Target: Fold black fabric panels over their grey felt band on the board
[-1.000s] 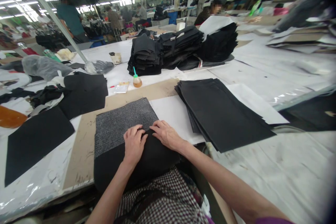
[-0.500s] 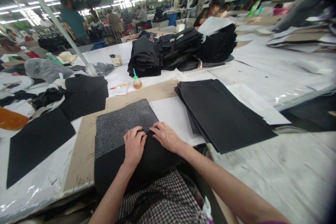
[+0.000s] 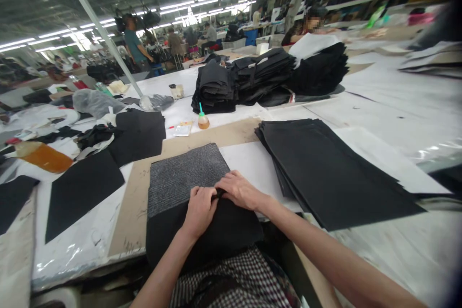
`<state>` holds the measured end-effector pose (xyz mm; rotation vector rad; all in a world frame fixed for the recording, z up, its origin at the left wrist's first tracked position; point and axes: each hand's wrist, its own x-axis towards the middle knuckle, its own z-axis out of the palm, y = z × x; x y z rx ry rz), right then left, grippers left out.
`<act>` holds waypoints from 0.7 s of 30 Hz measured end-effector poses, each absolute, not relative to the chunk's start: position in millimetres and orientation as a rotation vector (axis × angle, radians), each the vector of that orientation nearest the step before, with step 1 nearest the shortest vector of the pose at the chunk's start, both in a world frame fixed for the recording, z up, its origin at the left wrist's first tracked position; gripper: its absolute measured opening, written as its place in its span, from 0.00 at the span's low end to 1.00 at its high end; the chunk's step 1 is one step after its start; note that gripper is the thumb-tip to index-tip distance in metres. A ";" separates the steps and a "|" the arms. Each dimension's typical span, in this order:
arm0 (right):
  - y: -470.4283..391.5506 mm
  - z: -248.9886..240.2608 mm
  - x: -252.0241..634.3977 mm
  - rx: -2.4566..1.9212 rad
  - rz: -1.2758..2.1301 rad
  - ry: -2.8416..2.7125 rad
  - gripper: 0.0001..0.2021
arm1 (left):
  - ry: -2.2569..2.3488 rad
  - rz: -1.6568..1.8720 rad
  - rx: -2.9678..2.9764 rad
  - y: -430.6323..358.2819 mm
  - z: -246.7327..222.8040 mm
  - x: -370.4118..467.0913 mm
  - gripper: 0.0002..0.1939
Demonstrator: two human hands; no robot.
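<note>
In front of me a black fabric piece (image 3: 169, 231) lies over a grey ribbed fabric panel (image 3: 184, 173) and hangs down over the table edge toward my lap. My left hand (image 3: 201, 209) pinches the upper edge of the black fabric, fingers curled. Close beside it, almost touching, my right hand (image 3: 240, 190) grips the same edge between thumb and fingers. A small fold of black fabric is raised between the two hands. The fingertips are partly hidden by the cloth.
To the right lies a stack of black sheets (image 3: 332, 168). A small glue bottle (image 3: 203, 120) with a green nozzle stands beyond the panel, before several bundled black stacks (image 3: 260, 77). Leftward are a black panel (image 3: 84, 192) and an orange-filled bottle (image 3: 45, 155). People work farther back.
Both hands have closed more firmly on the black fabric's edge and lifted a small fold of it. The view has swung left, so the scene sits farther right.
</note>
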<state>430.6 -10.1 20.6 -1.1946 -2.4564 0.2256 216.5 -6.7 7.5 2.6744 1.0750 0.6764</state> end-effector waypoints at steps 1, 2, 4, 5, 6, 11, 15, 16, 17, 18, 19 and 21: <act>-7.9 17.6 431.9 -1.219 0.254 -2.449 0.07 | 1.082 0.676 2.652 -4.9 8.2 212.1 0.10; -6.0 14.6 433.2 -1.253 0.275 -2.433 0.05 | 1.095 0.672 2.628 -3.2 9.0 205.2 0.15; -4.4 9.3 435.3 -1.307 0.307 -2.393 0.05 | 1.150 0.640 2.592 -0.9 10.7 182.9 0.24; -4.8 7.0 436.0 -1.319 0.322 -2.373 0.06 | 1.192 0.617 2.582 -0.6 11.3 167.5 0.25; -5.9 4.8 436.4 -1.323 0.333 -2.352 0.06 | 1.245 0.599 2.574 -1.0 11.6 149.7 0.25; -15.1 -8.0 436.1 -1.334 0.387 -2.195 0.08 | 1.524 0.534 2.508 -4.1 12.5 51.5 0.16; -14.8 -17.5 437.0 -1.312 0.496 -2.093 0.07 | 1.800 0.501 2.476 -1.2 26.3 21.8 0.15; -13.3 -18.7 437.7 -1.299 0.528 -2.084 0.07 | 1.856 0.552 2.495 -0.9 32.2 27.6 0.16; -11.6 -19.5 438.5 -1.284 0.559 -2.079 0.07 | 1.871 0.629 2.521 -0.9 38.6 38.6 0.16; -9.9 -19.6 439.4 -1.267 0.587 -2.077 0.07 | 1.836 0.710 2.549 -1.0 44.7 54.3 0.16; -8.5 -19.3 440.1 -1.251 0.610 -2.075 0.07 | 1.738 0.780 2.567 -1.1 50.1 73.6 0.16; -7.5 -17.4 441.1 -1.233 0.634 -2.071 0.08 | 1.458 0.819 2.532 -0.3 56.1 117.3 0.18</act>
